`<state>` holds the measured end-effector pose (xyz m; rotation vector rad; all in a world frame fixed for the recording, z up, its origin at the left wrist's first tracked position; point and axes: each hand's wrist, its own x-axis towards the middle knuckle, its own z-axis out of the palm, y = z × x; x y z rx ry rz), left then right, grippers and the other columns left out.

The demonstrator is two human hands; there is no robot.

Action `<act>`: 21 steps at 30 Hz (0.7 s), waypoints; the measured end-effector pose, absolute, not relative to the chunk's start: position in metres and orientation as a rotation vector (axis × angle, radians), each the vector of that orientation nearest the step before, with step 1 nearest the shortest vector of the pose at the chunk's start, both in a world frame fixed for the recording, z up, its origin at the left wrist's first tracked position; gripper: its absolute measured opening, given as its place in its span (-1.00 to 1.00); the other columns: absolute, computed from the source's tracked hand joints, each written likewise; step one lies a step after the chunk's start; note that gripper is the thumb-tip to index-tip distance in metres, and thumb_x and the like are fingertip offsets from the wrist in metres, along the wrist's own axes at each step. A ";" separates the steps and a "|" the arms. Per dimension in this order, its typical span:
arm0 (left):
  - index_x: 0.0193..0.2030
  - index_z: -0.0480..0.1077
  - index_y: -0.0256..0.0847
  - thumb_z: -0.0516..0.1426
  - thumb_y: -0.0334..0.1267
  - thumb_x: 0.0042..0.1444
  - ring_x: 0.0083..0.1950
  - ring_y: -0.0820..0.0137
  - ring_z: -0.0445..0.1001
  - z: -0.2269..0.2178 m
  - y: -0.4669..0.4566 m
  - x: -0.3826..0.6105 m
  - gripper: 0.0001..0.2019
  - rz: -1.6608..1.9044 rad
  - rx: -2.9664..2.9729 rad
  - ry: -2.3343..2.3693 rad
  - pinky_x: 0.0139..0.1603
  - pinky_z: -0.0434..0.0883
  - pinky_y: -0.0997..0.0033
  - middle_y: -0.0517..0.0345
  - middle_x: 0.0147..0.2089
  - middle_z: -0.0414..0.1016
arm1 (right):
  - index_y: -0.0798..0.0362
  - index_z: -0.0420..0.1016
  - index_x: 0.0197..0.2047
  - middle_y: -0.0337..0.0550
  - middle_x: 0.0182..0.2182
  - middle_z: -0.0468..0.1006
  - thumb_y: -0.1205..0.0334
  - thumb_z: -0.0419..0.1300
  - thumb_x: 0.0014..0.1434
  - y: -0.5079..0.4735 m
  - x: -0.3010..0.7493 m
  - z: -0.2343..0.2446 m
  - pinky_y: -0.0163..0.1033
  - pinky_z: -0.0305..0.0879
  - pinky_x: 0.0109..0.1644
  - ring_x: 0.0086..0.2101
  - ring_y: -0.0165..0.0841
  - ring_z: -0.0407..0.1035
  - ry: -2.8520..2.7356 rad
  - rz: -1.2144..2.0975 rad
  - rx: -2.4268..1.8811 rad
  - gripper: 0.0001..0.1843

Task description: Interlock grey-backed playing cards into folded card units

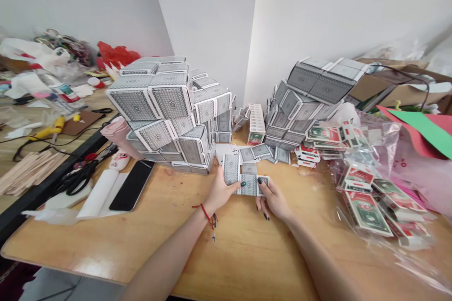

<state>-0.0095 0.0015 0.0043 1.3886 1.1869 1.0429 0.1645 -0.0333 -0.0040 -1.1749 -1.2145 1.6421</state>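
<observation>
Near the middle of the table, my left hand point(221, 190) grips a group of grey-backed playing cards point(249, 184), thumb on top and fingers hidden beneath. My right hand point(275, 199) pinches the right end of the same cards, its thumb on a card back and its lower fingers curled under. Whether the cards are joined cannot be seen. Just beyond the hands lie more loose cards point(256, 152), some face up. Behind them stand large stacked blocks of card-covered cubes point(158, 103) on the left and a similar leaning stack point(303, 98) on the right.
Between the stacks stands a row of card boxes point(256, 124). On the right are red and green card boxes point(369, 211) in clear plastic. To the left lie a phone point(132, 185), black scissors point(79, 176), wooden sticks point(24, 171) and a yellow glue gun point(51, 129).
</observation>
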 end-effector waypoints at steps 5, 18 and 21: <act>-0.04 0.13 -0.22 0.22 -0.23 -0.15 -0.03 0.27 0.36 0.002 0.002 -0.010 -0.48 1.022 1.373 1.157 -0.01 0.32 0.21 0.04 -0.05 0.36 | -0.02 -0.01 -0.35 -0.53 -0.85 0.24 -0.17 -0.17 0.12 -0.034 0.163 -0.002 -0.53 -0.19 -0.88 -0.92 -0.55 -0.03 -1.266 1.513 -1.325 -0.64; -0.02 0.13 -0.23 0.23 -0.23 -0.17 -0.02 0.26 0.37 -0.002 0.004 -0.010 -0.45 1.033 1.339 1.129 -0.01 0.33 0.20 0.01 -0.03 0.36 | -0.02 0.01 -0.41 -0.54 -0.86 0.14 -0.17 -0.16 0.12 -0.033 0.160 -0.007 -0.49 -0.14 -0.82 -0.88 -0.55 -0.03 -1.316 1.396 -1.380 -0.63; -0.03 0.14 -0.24 0.25 -0.24 -0.19 -0.02 0.25 0.37 0.001 0.008 -0.013 -0.44 1.040 1.331 1.123 -0.03 0.35 0.21 0.01 -0.04 0.37 | 0.00 0.04 -0.41 -0.47 -0.81 0.25 -0.17 -0.15 0.11 -0.031 0.165 -0.004 -0.48 -0.16 -0.85 -0.88 -0.55 0.02 -1.278 1.511 -1.336 -0.62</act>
